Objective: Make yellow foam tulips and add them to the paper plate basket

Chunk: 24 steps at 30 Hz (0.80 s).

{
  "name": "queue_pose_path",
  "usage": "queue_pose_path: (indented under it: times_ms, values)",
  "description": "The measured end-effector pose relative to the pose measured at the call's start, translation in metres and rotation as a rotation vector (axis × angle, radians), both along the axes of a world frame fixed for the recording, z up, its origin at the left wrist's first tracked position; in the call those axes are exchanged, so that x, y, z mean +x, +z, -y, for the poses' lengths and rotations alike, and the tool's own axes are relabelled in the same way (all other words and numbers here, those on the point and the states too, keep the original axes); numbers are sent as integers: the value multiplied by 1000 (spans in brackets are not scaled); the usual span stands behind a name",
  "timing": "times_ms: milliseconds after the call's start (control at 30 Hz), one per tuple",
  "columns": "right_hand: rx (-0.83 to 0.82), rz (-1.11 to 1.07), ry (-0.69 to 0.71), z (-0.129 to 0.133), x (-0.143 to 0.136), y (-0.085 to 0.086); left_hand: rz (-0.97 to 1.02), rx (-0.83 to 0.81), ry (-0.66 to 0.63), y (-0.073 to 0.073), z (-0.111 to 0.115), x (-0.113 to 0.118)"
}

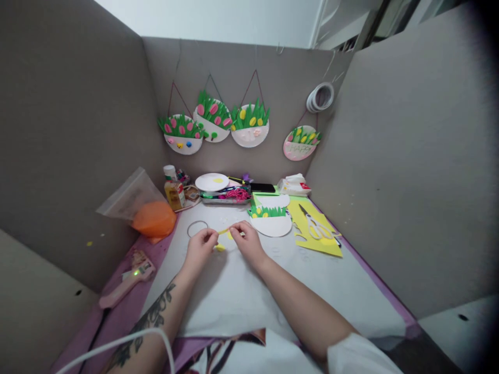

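Observation:
Between my two hands is a small yellow paper piece (223, 231), pinched at each end above the white sheet. My left hand (202, 244) closes its thumb and fingers on the left end. On the right end, my right hand (245, 239) grips with thumb and fingertips. A yellow paper cutout (220, 248) lies just below my hands; another shows partly beside my right fingers. Right of my hands is a white paper-plate craft (272, 226) with green paper grass and yellow pieces. White-handled scissors (317, 228) rest on a yellow paper sheet (323, 251) farther right.
A pink glue gun (127, 285) with a lit green light lies at left, near a bag of orange material (154, 218). A glue bottle (174, 192), a supply tray (226, 199) and a tissue pack (294, 185) line the back. Plate crafts (249, 136) hang on the grey partition.

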State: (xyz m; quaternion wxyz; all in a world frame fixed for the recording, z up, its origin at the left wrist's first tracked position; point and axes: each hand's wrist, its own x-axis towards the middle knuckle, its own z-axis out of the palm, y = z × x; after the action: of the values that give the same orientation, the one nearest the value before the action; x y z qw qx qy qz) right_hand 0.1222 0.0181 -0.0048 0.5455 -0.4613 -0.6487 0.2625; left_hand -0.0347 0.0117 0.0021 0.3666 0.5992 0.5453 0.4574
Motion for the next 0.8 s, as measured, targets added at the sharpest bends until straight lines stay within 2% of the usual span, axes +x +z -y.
queue_pose_path:
  times_ms: [367, 600, 800]
  values:
    - [-374, -313, 156, -7, -4, -9, 66, -28, -121, -1, 0, 0]
    - [-264, -175, 78, -6, -2, -6, 108, -79, -145, 2, 2, 3]
    - [-247, -135, 50, -8, -1, -6, 127, -91, -129, 2, 1, 2]
